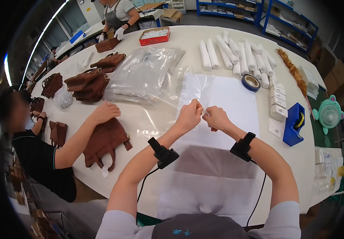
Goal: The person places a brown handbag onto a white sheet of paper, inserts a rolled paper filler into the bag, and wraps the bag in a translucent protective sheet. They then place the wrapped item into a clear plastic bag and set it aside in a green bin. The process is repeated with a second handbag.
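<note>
Big white table (pixel 299 159) curved through a pretty busy workroom, blue shelves (pixel 266 18) at the back. Over on the left, a co-worker (pixel 40 159) in a black shirt had one hand (pixel 105 112) at the edge of a brown handbag (pixel 104 141), with more brown bags (pixel 87 84) behind it. Next came a pile of clear plastic (pixel 144 71). Around mid-table, the left hand (pixel 190 115) had its fingers curled tight, pinching the near edge of a clear plastic bag (pixel 195 87). Right hand (pixel 218 118) was just beside it, fingers bent in on the same plastic. That bag spread beyond both hands, partly over white paper (pixel 239 99). Further right: white rolls (pixel 235 53), blue tape (pixel 246 86), small white boxes (pixel 278 99), a blue tape dispenser (pixel 294 125) and a green fan (pixel 330 112).
</note>
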Tool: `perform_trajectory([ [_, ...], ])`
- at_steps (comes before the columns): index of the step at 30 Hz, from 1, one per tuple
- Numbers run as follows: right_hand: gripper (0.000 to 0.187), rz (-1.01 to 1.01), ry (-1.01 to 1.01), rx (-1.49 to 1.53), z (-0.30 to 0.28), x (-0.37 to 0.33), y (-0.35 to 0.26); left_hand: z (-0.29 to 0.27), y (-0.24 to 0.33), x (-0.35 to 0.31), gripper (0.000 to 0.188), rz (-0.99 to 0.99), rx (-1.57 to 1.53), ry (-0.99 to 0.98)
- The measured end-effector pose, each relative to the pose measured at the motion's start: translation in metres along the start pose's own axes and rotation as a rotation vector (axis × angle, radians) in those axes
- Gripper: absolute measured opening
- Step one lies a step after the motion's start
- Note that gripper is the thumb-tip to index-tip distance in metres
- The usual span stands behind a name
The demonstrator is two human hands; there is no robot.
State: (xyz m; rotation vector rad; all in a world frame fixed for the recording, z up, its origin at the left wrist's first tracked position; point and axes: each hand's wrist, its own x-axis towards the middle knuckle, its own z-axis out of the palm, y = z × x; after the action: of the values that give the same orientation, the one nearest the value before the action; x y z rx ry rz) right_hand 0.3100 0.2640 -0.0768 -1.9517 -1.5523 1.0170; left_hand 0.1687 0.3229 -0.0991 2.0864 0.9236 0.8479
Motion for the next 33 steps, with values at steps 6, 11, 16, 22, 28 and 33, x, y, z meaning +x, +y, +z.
perform_trajectory([
  [6, 0.036, 0.009, 0.101, -0.08, -0.034, -0.028, 0.012, -0.001, 0.001, -0.004, 0.01, 0.149, 0.295, -0.153],
  [11, 0.044, 0.194, 0.369, -0.002, -0.126, -0.024, 0.105, -0.057, -0.068, 0.014, 0.006, -0.138, 0.583, 0.067],
  [16, 0.031, -0.172, 0.943, 0.194, -0.2, -0.026, 0.044, -0.128, -0.004, 0.074, 0.027, -0.226, -0.113, 0.307],
  [22, 0.028, -0.685, 1.311, -0.306, -0.321, -0.132, 0.096, -0.159, 0.112, 0.049, 0.018, 0.518, -0.277, 0.643],
  [28, 0.019, 0.426, 0.213, 0.414, -0.133, -0.059, 0.179, -0.083, -0.041, -0.017, 0.034, -0.696, 0.078, -0.497],
  [33, 0.017, 0.401, 0.23, 0.939, -0.105, -0.065, 0.199, -0.091, -0.072, -0.027, 0.037, -0.655, -0.602, -0.323],
])
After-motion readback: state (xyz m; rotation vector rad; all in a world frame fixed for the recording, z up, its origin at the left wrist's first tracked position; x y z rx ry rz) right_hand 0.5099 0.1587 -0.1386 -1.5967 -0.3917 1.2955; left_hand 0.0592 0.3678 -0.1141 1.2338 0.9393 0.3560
